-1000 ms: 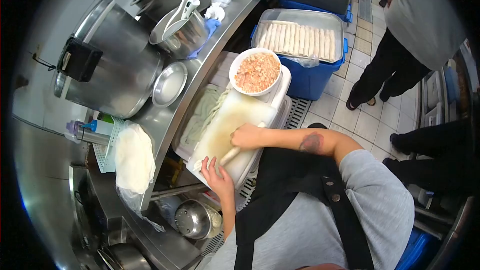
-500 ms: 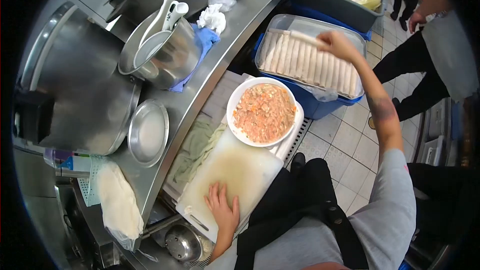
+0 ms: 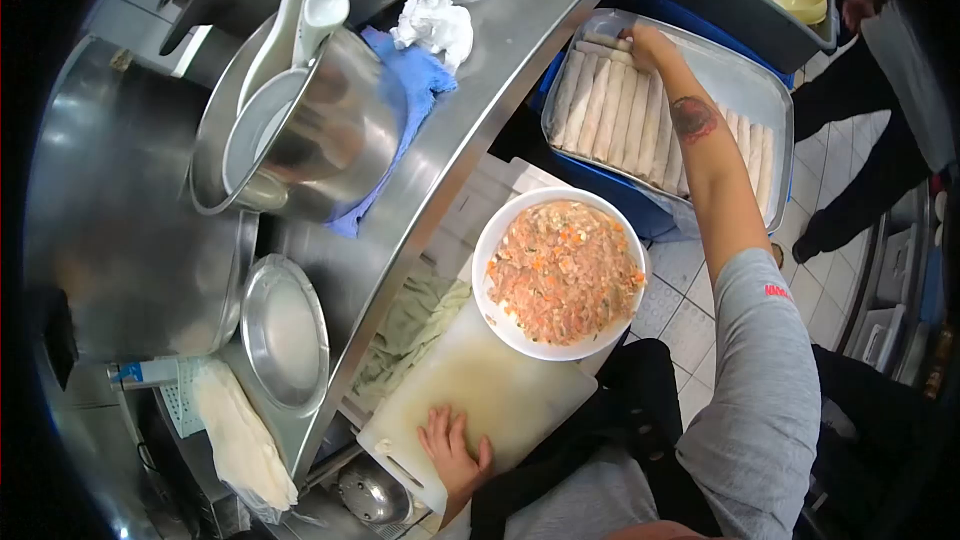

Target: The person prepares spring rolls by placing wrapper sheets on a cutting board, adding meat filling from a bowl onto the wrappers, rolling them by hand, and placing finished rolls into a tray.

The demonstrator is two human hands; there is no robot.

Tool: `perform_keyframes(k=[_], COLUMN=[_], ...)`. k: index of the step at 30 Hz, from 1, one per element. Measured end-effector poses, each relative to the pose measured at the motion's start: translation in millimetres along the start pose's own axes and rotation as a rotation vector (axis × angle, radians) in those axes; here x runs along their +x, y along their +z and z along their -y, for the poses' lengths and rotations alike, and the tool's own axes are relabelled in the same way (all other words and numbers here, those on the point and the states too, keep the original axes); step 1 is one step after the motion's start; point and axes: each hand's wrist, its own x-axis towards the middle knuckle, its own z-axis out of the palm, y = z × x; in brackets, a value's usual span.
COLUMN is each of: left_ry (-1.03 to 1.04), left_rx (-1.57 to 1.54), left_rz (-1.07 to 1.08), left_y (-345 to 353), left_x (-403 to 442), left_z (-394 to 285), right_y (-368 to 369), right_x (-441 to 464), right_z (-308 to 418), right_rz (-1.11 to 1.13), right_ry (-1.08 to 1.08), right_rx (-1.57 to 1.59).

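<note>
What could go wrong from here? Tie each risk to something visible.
The roll at the right hand lies crosswise at the ends of other rolls, so pressing might dent them. The forearm passes over the tray and could brush its contents. The uncovered bowl of filling sits near that arm; a bump might spill it.

The fingertips of the right hand [image 3: 647, 45] are hard to make out against the end of a roll [image 3: 608, 42], so their grip is unclear. The right forearm [image 3: 712, 165] hides some rolls in the tray [image 3: 745, 90]. The top edge cuts off the grey bin [image 3: 730, 15] and a white handle [image 3: 285, 25]. The red lettering [image 3: 777, 291] is too small to read, and darkness swallows part of the large pot [image 3: 140, 220]
</note>
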Motion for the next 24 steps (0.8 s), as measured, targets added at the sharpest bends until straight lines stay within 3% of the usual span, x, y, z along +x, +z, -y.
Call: perform_keyframes(k=[5, 9, 10, 13, 14, 17, 20, 24], left_ry=[0.096, 0.112, 0.088, 0.060, 0.078, 0.047, 0.033, 0.089], left_rx=[0.087, 0.117, 0.076, 0.025, 0.052, 0.016, -0.087, -0.227], left_rz=[-0.052, -0.044, -0.036, -0.038, -0.049, -0.081, -0.144, -0.309], left_y=[0.5, 0.2, 0.1, -0.4, -1.0, -3.8, -3.3, 3.7], left_x=[2.6, 1.9, 1.3, 1.0, 1.3, 0.6, -3.1, -7.6], left_z=[4.6, 5.4, 4.8, 1.5, 1.0, -11.3, -15.2, -5.2], right_y=[-14.5, 4.4, 4.3, 7.3, 9.2, -0.7, -45.2, -53.9], right_x=[0.8, 12.8, 4.8, -4.0, -12.6, -46.9, -154.2, -314.2], right_z=[7.6, 10.5, 15.9, 19.5, 18.8, 27.1, 72.9, 105.7], right_rz=[0.190, 0.201, 0.194, 0.057, -0.090, -0.341, -0.671, -0.816], right_ry=[-0.009, -0.009, 0.107, 0.152, 0.137, -0.055, -0.154, 0.046], right_rx=[0.218, -0.049, 0.044, 0.069, 0.174, 0.347, 0.598, 0.669])
